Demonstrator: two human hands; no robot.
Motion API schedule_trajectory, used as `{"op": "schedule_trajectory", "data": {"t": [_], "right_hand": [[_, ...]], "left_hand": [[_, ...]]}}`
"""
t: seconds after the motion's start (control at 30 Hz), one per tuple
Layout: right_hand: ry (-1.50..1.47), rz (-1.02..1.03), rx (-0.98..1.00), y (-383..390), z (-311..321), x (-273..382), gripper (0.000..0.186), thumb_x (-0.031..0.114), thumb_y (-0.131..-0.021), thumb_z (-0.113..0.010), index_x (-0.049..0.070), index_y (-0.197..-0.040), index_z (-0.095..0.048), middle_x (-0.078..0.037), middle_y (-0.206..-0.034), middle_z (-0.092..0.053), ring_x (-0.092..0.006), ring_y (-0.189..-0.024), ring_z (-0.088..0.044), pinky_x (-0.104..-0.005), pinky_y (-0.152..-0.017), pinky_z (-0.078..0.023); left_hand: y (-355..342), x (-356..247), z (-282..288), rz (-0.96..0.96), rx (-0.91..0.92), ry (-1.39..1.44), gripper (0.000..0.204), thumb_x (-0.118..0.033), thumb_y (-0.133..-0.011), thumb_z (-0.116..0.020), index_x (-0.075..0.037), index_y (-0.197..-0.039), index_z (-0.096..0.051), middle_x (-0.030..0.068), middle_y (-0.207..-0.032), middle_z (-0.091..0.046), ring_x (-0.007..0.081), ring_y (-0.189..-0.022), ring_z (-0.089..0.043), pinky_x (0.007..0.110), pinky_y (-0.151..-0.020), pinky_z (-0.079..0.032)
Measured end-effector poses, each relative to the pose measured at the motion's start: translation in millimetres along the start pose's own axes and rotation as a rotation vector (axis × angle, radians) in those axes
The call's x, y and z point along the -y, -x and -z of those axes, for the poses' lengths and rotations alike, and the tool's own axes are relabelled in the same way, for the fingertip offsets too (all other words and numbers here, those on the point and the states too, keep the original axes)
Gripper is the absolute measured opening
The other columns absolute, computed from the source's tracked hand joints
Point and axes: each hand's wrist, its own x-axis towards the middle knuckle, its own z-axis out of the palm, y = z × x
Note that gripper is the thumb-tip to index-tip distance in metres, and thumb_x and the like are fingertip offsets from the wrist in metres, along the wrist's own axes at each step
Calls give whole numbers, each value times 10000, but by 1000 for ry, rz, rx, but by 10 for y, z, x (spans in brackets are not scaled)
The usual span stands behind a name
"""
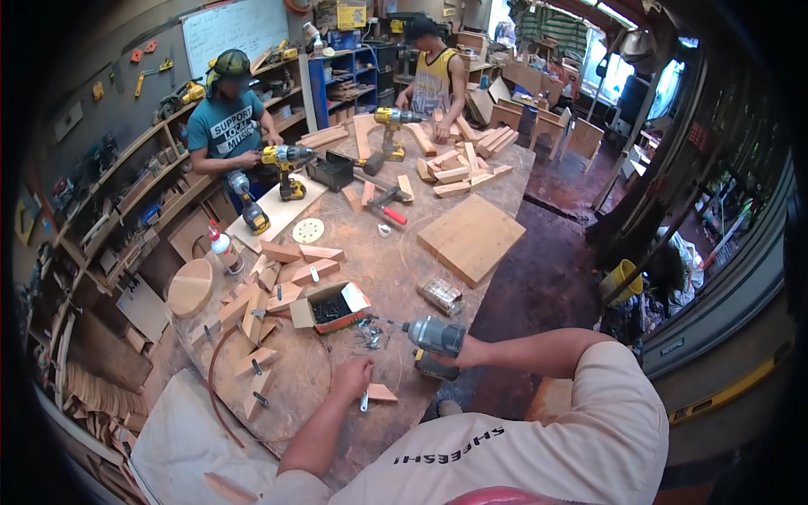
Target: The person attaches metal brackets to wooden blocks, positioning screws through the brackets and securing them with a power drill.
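I grip a grey and black cordless drill [433,341] in my right hand [463,352] at the table's near right. My left hand [352,374] is closed over the worn tabletop [353,429]; what its fingers hold is too small to make out. Beside it lies a small wood block [380,392] with a pale metal fitting [364,402]. Above my left hand are loose metal pieces [370,337] and an open cardboard box [331,307] of black screws. Several angled wood blocks [252,316], some with fittings, lie to the left.
Two co-workers [227,135] [433,84] stand at the far side. Several drills [290,172], a hammer [391,215], a glue bottle [225,248], a wooden board [471,236] and wood pieces share the table. Shelves [126,194] line the left wall; a yellow bucket [621,278] stands at right.
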Motion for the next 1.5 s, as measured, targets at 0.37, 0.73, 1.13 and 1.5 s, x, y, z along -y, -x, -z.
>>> {"op": "schedule_trajectory", "data": {"t": [0.37, 0.73, 1.13, 1.5], "right_hand": [[9, 265, 267, -18, 220, -448, 195, 173, -868, -671, 47, -1000, -604, -95, -860, -629, -210, -749, -601, -371, -712, -504], [-156, 419, 434, -73, 169, -724, 252, 182, -865, -662, 78, -1089, -615, -103, -998, -654, -219, -920, -612, -345, -880, -484], [-32, 300, 423, 37, 120, -796, 324, 267, -899, -623, 110, -1180, -589, -111, -1110, -636, -242, -1069, -569, -399, -986, -424], [0, 190, -75, 153, -159, -404, 264, 133, -857, -681, 56, -1092, -587, -94, -934, -631, -216, -851, -613, -358, -798, -503]], "left_hand": [[352, 134, -182, 477, -336, 89, 196, -156, -863, -579, -97, -1030, -664, 176, -925, -678, 357, -870, -654, 444, -780, -511], [407, 58, -130, 574, -485, -5, 145, -111, -864, -589, -91, -990, -657, 151, -846, -687, 336, -799, -665, 427, -703, -508], [410, 75, -135, 545, -497, 87, 154, -141, -853, -625, -87, -988, -676, 115, -784, -677, 294, -743, -659, 402, -678, -505], [492, 114, -142, 439, -516, 140, 161, -132, -888, -601, -66, -1023, -657, 150, -930, -679, 322, -862, -655, 408, -757, -506]]}}
